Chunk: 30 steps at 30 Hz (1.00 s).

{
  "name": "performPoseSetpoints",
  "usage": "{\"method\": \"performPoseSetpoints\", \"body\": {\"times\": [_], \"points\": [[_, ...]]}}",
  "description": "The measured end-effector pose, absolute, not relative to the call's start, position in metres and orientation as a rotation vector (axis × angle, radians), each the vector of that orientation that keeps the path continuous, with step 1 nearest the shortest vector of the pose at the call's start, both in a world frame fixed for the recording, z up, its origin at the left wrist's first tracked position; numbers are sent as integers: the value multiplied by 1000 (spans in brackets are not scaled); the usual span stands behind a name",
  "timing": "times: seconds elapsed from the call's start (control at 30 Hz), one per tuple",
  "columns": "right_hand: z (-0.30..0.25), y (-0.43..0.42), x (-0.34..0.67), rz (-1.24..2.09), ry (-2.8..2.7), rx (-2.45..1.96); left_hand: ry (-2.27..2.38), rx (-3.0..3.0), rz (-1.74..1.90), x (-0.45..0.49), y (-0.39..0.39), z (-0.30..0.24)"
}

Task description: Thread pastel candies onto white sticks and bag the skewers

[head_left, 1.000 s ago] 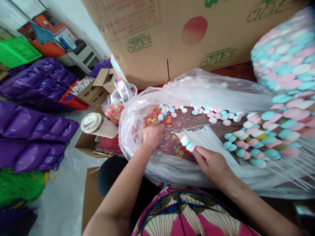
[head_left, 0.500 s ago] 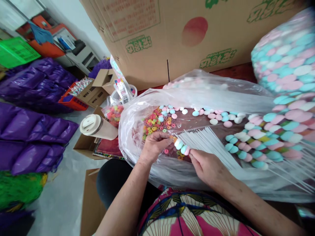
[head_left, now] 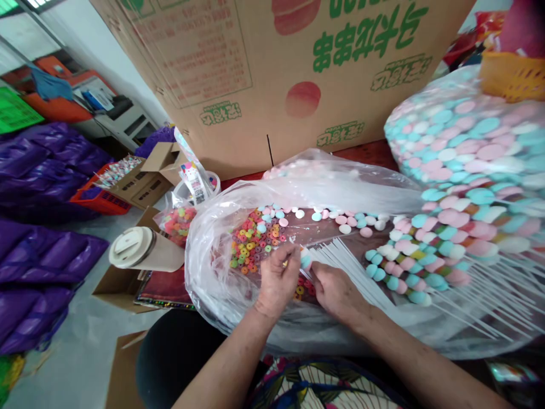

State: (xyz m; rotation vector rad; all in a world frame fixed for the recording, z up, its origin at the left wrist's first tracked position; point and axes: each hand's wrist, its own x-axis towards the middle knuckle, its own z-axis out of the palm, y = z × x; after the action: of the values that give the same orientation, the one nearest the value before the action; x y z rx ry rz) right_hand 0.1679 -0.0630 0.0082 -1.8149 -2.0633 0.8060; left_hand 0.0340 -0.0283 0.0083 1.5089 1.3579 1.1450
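My left hand (head_left: pixel 277 276) is pinched at the tip of a white stick threaded with round pastel candies (head_left: pixel 305 258); a small yellow ring candy shows between its fingers. My right hand (head_left: pixel 335 289) grips the same stick just below the candies. Both hands meet over a clear plastic sheet (head_left: pixel 221 284). A pile of coloured ring candies (head_left: pixel 253 241) lies just beyond my left hand. Bare white sticks (head_left: pixel 340 255) fan out beside my right hand. Finished candy skewers (head_left: pixel 409 255) lie further right.
A big cardboard box (head_left: pixel 264 68) stands behind the work area. A clear bag of pastel candies (head_left: pixel 464 153) bulges at the right. A lidded tumbler (head_left: pixel 142 250) lies at the left over small cartons. Purple bags (head_left: pixel 46 250) and a red basket (head_left: pixel 100 196) cover the floor at left.
My left hand left the ring candy pile and came to the stick's tip with a ring. The two hands closed together. The camera tilted up and shifted.
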Motion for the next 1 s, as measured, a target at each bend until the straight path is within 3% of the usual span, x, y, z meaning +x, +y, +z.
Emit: {"method": "performPoseSetpoints", "body": {"times": [0.2, 0.33, 0.4, 0.57, 0.63, 0.73, 0.83, 1.0], "points": [[2, -4, 201, 582, -1806, -1941, 1379, 1854, 934, 33, 37, 31], [2, 43, 210, 479, -1838, -2101, 1751, 2315, 195, 39, 73, 31], [0, 55, 208, 473, -1881, -2113, 1754, 2438, 44, 41, 76, 24], [-5, 42, 209, 509, -1980, -2031, 1678, 2253, 434, 32, 53, 14], [1, 30, 209, 550, -1971, -1981, 1629, 1855, 722, 27, 42, 13], [19, 13, 199, 875, -1790, -1732, 1394, 1232, 998, 28, 27, 15], [36, -1, 176, 1247, -1448, -1371, 1152, 1013, 1124, 35, 14, 23], [37, -14, 146, 1406, -1169, -1164, 1056, 1038, 1192, 34, -10, 39]]}}
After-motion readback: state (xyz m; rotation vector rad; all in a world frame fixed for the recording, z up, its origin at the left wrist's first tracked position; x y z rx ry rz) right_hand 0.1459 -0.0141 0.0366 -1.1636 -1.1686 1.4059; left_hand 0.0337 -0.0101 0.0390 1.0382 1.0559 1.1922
